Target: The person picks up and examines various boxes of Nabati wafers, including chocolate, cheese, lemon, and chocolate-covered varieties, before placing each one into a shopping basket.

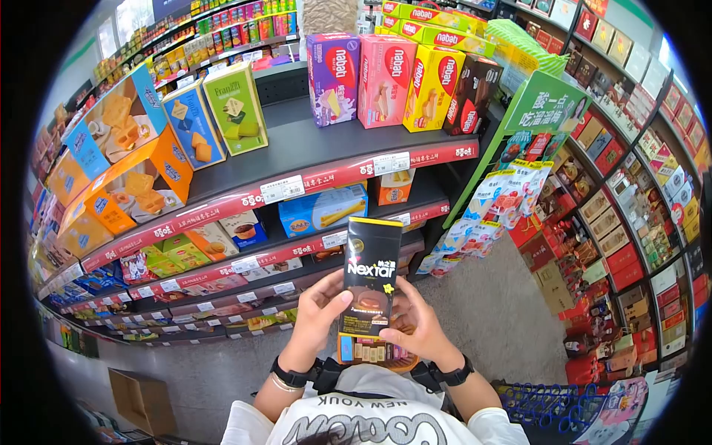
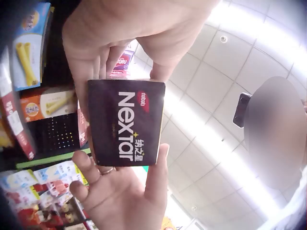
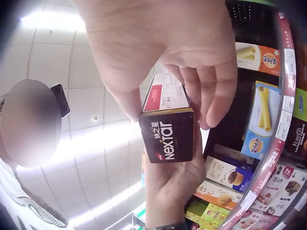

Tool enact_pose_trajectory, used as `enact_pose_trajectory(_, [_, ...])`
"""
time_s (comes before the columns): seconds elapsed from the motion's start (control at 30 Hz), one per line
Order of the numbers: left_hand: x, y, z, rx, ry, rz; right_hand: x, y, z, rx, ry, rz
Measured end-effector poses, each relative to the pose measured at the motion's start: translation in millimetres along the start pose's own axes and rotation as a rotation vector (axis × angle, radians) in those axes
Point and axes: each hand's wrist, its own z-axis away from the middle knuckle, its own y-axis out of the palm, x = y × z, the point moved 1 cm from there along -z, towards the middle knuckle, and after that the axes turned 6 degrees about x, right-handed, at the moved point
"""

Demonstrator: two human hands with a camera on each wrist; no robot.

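Note:
A black Nextar cookie box (image 1: 371, 278) with a yellow top edge stands tilted before the chest in the head view. My left hand (image 1: 322, 305) grips its left side, thumb on the front and fingers behind. On the right, my right hand (image 1: 424, 326) holds the lower edge with its thumb at the front corner. The left wrist view shows the dark end of the Nextar box (image 2: 125, 122) between both hands. In the right wrist view, a red and white printed side of the Nextar box (image 3: 165, 93) shows, with the right thumb along it.
A shelf (image 1: 297, 152) ahead carries a purple nabati box (image 1: 333, 81), a pink nabati box (image 1: 386, 81) and a green Franzzi box (image 1: 236, 107). Hanging snack pouches (image 1: 493, 200) flank its right end. An open cardboard box (image 1: 141, 397) is on the floor at left.

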Motion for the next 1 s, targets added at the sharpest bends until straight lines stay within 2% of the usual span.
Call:
enact_pose_trajectory(0.13, [1,9,1,0.042,0.040,-0.015,0,1,9,-0.071,-0.077,-0.070])
enact_pose_trajectory(0.23, [-6,18,-2,0.012,-0.017,-0.074,19,4,12,-0.231,-0.104,0.224])
enact_pose_trajectory(0.27, [-12,20,-2,0.113,-0.044,-0.101,22,6,13,-0.338,-0.139,0.451])
enact_pose_trajectory(0.37, [4,30,2,0.124,0.244,-0.049,32,7,7,-0.413,-0.534,0.964])
enact_pose_trajectory(0.4, [12,27,5,0.124,0.278,-0.080,33,12,8,-0.407,-0.550,0.958])
enact_pose_trajectory(0.5, [14,14,15,0.116,0.097,-0.037,31,21,14,-0.271,-0.650,1.008])
enact_pose_trajectory(0.53, [11,14,14,0.129,0.034,-0.035,33,25,15,-0.250,-0.629,1.001])
enact_pose_trajectory(0.57, [16,11,14,0.082,0.028,-0.034,33,26,16,-0.236,-0.622,1.026])
enact_pose_trajectory(0.67, [10,16,14,0.107,0.029,0.028,29,26,18,-0.233,-0.616,1.072])
enact_pose_trajectory(0.8, [5,19,17,0.074,0.084,-0.006,23,17,19,-0.203,-0.630,0.985])
enact_pose_trajectory(0.93, [-1,27,18,0.022,0.109,-0.038,24,12,19,-0.134,-0.565,0.771])
enact_pose_trajectory(1.0, [4,26,17,0.005,0.127,-0.092,22,13,19,-0.162,-0.554,0.702])
